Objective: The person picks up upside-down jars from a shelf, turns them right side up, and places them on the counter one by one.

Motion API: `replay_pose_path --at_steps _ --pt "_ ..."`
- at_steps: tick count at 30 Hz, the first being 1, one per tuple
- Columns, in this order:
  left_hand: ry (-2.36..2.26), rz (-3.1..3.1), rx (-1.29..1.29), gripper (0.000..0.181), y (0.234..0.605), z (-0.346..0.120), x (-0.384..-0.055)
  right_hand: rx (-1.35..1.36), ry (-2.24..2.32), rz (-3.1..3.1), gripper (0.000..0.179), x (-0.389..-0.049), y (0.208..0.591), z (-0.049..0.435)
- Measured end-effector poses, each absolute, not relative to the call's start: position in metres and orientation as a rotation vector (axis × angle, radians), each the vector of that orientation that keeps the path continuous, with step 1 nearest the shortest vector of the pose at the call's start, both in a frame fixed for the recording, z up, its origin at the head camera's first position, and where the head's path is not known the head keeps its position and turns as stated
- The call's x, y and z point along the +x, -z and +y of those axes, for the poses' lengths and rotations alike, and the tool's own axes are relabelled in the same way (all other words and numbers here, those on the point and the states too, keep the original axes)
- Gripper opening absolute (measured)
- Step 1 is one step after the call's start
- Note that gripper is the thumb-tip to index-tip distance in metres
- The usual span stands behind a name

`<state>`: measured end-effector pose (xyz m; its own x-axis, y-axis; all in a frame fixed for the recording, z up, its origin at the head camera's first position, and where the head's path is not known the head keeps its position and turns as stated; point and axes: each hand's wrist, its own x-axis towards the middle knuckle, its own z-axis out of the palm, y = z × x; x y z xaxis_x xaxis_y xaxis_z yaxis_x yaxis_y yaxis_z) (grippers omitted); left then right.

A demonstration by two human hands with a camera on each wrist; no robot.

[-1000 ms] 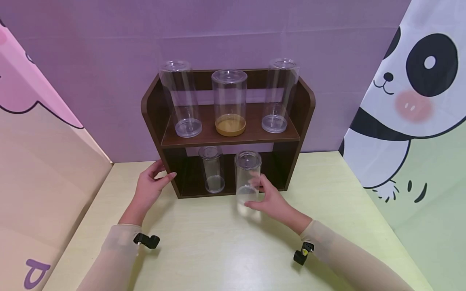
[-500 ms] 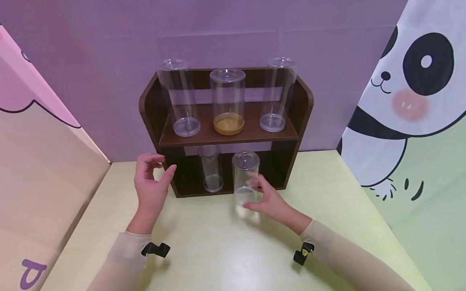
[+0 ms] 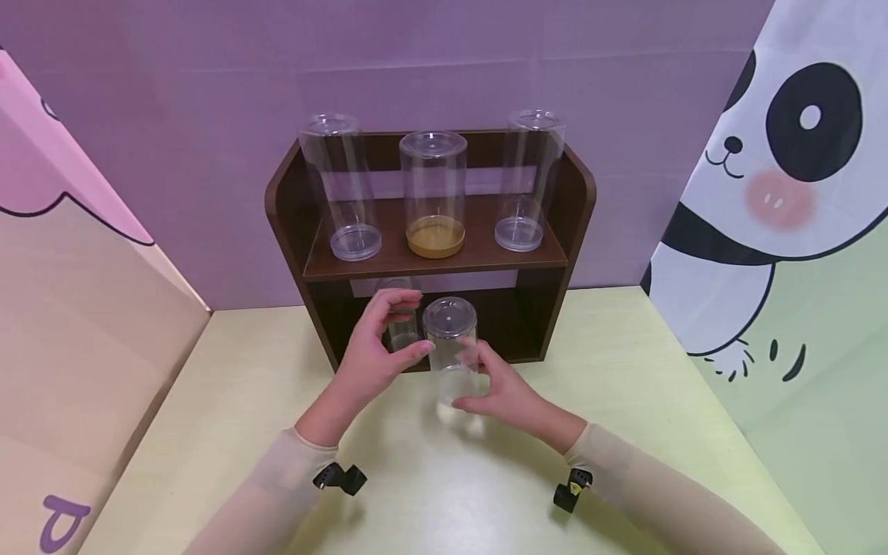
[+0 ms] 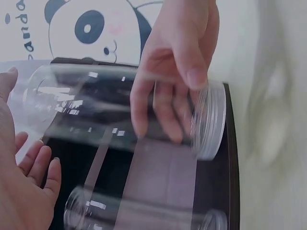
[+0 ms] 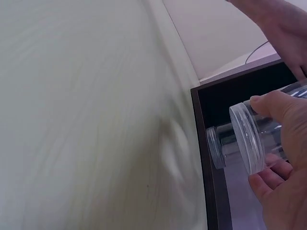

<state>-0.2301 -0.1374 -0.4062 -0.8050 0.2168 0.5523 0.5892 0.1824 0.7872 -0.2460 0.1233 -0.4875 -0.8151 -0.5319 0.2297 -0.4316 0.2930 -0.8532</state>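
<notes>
A tall clear plastic jar (image 3: 447, 351) stands upright in front of the shelf's lower right bay, over the front edge. My right hand (image 3: 509, 393) grips it low from the right, thumb in front and fingers behind; the right wrist view shows the thumb beside the thick clear end band (image 5: 247, 139). My left hand (image 3: 375, 347) is at the jar's left, thumb tip right at its side, fingers bent loosely apart. In the left wrist view its fingers (image 4: 41, 165) lie near the jar's other end. Behind the left hand, a narrower clear jar (image 3: 402, 331) is partly hidden on the lower shelf.
The dark brown two-tier shelf (image 3: 437, 270) stands against a purple backdrop. On its top tier are a left clear jar (image 3: 350, 193), a middle jar with a gold base (image 3: 435, 243) and a right clear jar (image 3: 523, 193). Pale table (image 3: 444, 493) lies in front.
My left hand has left the shelf's left side and moved right, to beside the held jar. My right hand has brought that jar slightly left and nearer.
</notes>
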Motion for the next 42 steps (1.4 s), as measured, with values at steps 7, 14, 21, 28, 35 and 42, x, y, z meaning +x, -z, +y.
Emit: replay_pose_path --at_steps 7,14,21,28,35,42 --pt "1.714 -2.243 -0.791 0.072 0.405 -0.121 -0.231 -0.924 1.534 2.419 0.092 -0.242 0.486 0.118" --pt "1.746 -2.251 -0.808 0.075 0.405 -0.117 -0.232 -0.943 1.530 2.409 0.080 -0.241 0.486 0.116" --pt "1.661 -2.287 -0.798 0.071 0.405 -0.116 -0.233 -0.957 1.539 2.395 0.080 -0.239 0.487 0.115" --pt "1.639 -2.300 -0.785 0.070 0.403 -0.115 -0.233 -0.958 1.570 2.378 0.084 -0.239 0.486 0.112" --pt "1.643 -2.301 -0.803 0.070 0.398 -0.117 -0.232 -0.947 1.544 2.403 0.084 -0.238 0.482 0.115" --pt "1.601 -2.322 -0.775 0.069 0.394 -0.131 -0.230 -1.029 1.498 2.461 0.078 -0.244 0.477 0.129"
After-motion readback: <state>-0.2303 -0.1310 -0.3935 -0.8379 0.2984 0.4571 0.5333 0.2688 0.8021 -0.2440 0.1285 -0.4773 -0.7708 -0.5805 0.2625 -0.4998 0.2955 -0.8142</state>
